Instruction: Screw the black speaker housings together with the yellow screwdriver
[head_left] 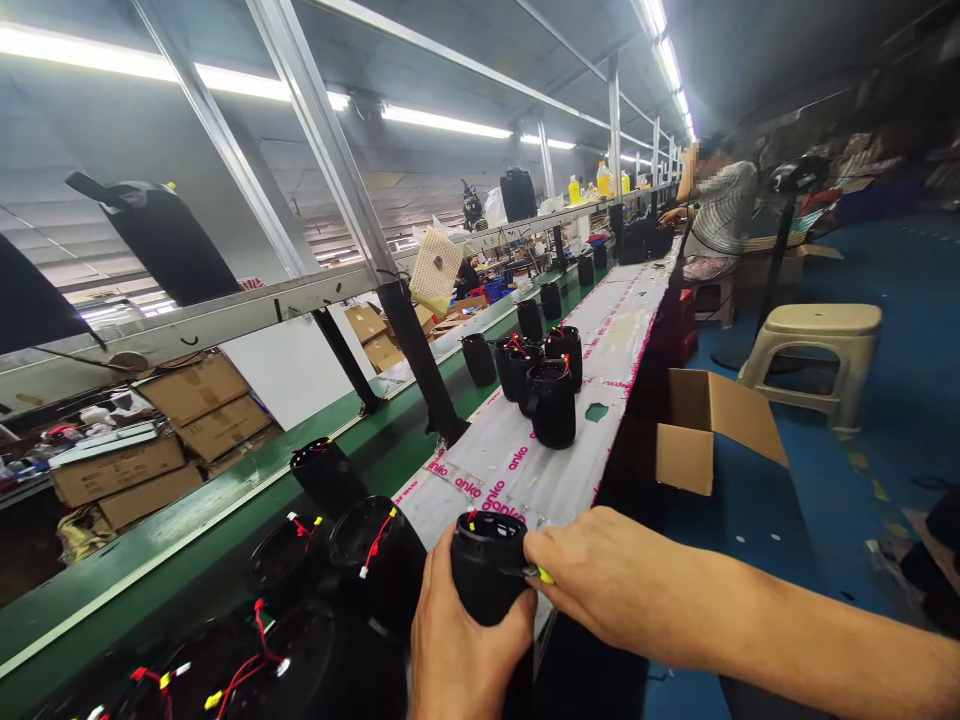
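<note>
My left hand is wrapped round a black cup-shaped housing, with the thumb on its near right side. The housing's open rim faces up, and a bit of red and yellow wire shows inside. At the rim's right side my right hand is closed on a small yellow tool, whose thin dark tip meets the housing. Several similar black housings with red wires and white or yellow connectors stand at the lower left. More housings are grouped further up the white covered bench.
A green conveyor runs along the left under a metal frame. On the right are an open cardboard box, a beige stool and a standing fan. Further back, a person sits by the bench.
</note>
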